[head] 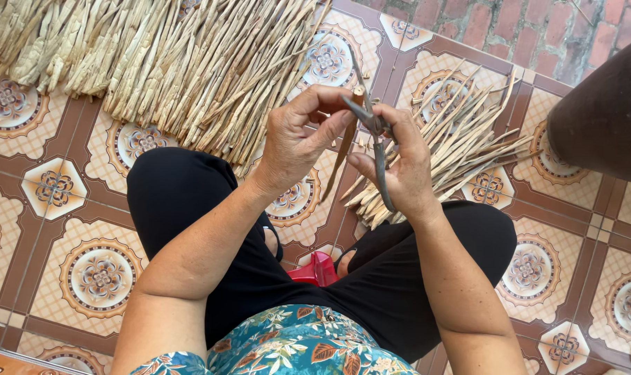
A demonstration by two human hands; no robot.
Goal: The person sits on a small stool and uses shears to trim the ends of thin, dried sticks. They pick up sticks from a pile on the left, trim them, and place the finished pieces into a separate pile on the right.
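My left hand [298,132] pinches the top of a thin brown bamboo stick [342,154] that hangs down between my knees. My right hand [399,163] grips a dark metal blade tool [379,149], its edge set against the stick's upper end near my left thumb. A large heap of pale split sticks [169,62] lies on the tiled floor ahead to the left. A smaller pile of sticks [461,139] lies just beyond my right hand.
I sit over a patterned tile floor [58,208] in black trousers, with a red stool [317,269] showing under me. A dark brown rounded object [607,111] stands at the right edge. Red brick paving [531,24] borders the tiles at the top right.
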